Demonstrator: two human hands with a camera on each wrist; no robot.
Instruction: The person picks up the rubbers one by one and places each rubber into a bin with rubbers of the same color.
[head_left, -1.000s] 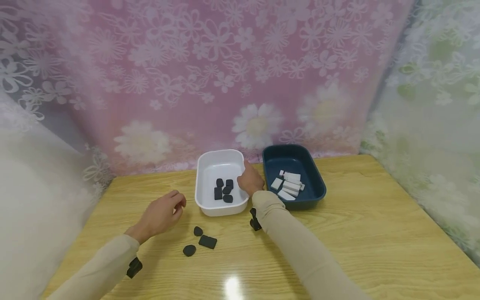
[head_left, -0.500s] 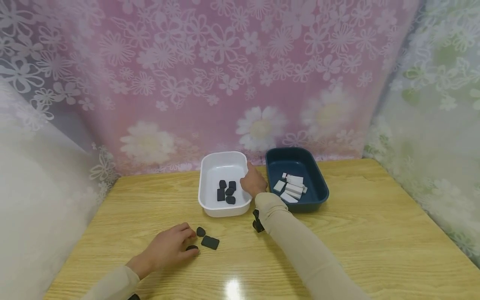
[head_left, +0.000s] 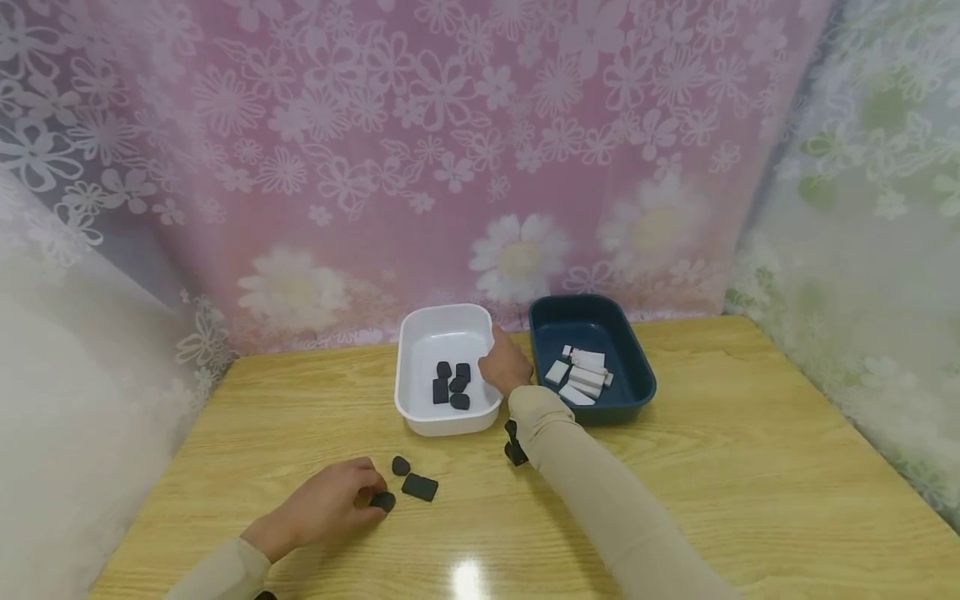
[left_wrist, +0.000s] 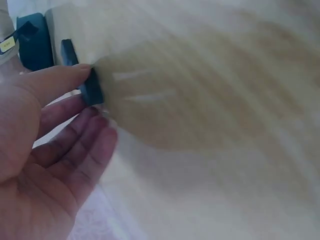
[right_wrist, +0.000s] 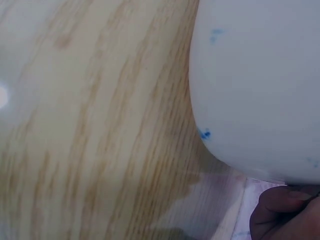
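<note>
My left hand (head_left: pixel 330 504) is low over the table, its thumb and index finger pinching a rounded black piece (head_left: pixel 383 501). In the left wrist view that black piece (left_wrist: pixel 93 90) stands on edge between the fingertips. Just beyond it lie a black rectangular block (head_left: pixel 420 487) and a small rounded black piece (head_left: pixel 401 466). My right hand (head_left: pixel 506 363) grips the right rim of a white plastic bin (head_left: pixel 408 346). Several black pieces (head_left: pixel 440 391) lie inside this bin. The right wrist view shows curled fingers (right_wrist: pixel 280 200) at the bin's outer wall (right_wrist: pixel 250 100).
A dark blue bin (head_left: pixel 637 367) stands right of the white one, with several white blocks (head_left: pixel 588 377) in it. The wooden table (head_left: pixel 720 467) ends against a pink flowered curtain (head_left: pixel 375 208) at the back. A dark wrist strap (head_left: pixel 515 446) hangs under the right sleeve.
My left hand has come down and toward me, from beside the white bin to the nearest black piece, and has taken hold of it. The right hand stays at the bin's rim.
</note>
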